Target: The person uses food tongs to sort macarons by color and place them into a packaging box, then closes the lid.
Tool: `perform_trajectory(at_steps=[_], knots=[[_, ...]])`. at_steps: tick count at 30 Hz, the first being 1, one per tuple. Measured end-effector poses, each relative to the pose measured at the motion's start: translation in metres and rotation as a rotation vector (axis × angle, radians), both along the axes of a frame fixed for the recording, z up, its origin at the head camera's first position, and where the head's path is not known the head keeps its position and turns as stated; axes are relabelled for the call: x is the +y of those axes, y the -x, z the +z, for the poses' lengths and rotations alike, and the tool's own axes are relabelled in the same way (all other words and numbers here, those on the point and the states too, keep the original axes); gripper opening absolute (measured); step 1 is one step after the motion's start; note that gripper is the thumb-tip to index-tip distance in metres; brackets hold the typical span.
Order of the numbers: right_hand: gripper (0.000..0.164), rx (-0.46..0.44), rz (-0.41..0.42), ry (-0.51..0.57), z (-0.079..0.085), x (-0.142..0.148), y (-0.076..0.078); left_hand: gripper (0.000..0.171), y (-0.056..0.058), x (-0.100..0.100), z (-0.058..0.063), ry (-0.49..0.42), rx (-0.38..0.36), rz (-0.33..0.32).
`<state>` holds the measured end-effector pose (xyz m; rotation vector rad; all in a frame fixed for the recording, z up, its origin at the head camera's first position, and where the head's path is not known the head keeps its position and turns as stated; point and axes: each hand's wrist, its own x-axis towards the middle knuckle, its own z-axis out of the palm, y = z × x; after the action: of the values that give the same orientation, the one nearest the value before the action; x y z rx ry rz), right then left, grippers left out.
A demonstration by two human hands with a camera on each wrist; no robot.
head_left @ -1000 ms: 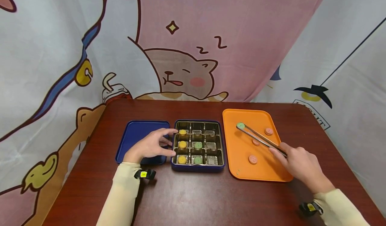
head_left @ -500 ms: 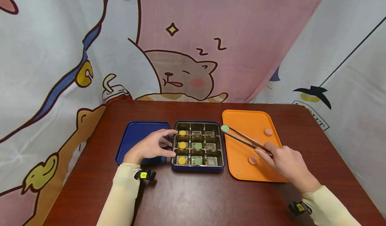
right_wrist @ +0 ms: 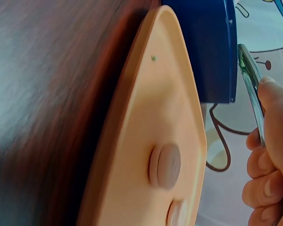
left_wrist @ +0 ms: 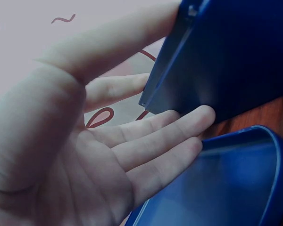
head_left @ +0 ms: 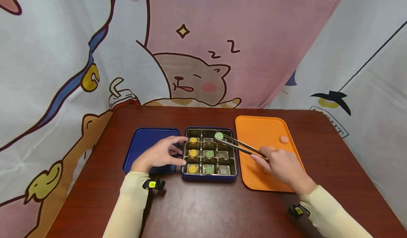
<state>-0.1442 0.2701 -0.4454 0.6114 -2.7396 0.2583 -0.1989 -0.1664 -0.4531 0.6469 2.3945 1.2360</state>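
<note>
A blue box (head_left: 210,177) with a gold compartment insert stands mid-table. Yellow sandwich cookies (head_left: 193,153) fill its left column; green ones (head_left: 209,154) sit in the middle column's two nearer compartments. My left hand (head_left: 159,155) touches the box's left side with thumb and forefinger, the other fingers extended, as the left wrist view shows. With my right hand (head_left: 284,167) I grip metal tongs (head_left: 243,148). Their tips pinch a green sandwich cookie (head_left: 218,136) above the box's back row, near the divider between the middle and right compartments.
An orange tray (head_left: 251,125) lies right of the box, bearing pink sandwich cookies (head_left: 284,139), some partly hidden by my right hand. Left of the box is a blue lid-like tray (head_left: 146,135). A printed cloth (head_left: 270,47) hangs behind the table.
My right hand has carried the tongs and green cookie leftward, from above the orange tray to above the box. My left hand has stayed at the box's side.
</note>
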Motion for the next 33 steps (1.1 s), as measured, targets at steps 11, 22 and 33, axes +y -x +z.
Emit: perform_trajectory(at_steps=[11, 22, 33], knots=[[0.039, 0.011, 0.026, -0.021, -0.002, -0.02, 0.008, 0.085, 0.001, 0.003, 0.001, -0.005, -0.002, -0.016], [0.041, -0.011, 0.01, -0.024, -0.004, -0.027, 0.013, 0.084, 0.0, 0.002, 0.001, -0.005, -0.009, -0.009], [0.042, -0.053, -0.02, -0.034, -0.005, -0.026, 0.012, 0.086, 0.001, 0.0, 0.0, -0.01, -0.007, -0.013]])
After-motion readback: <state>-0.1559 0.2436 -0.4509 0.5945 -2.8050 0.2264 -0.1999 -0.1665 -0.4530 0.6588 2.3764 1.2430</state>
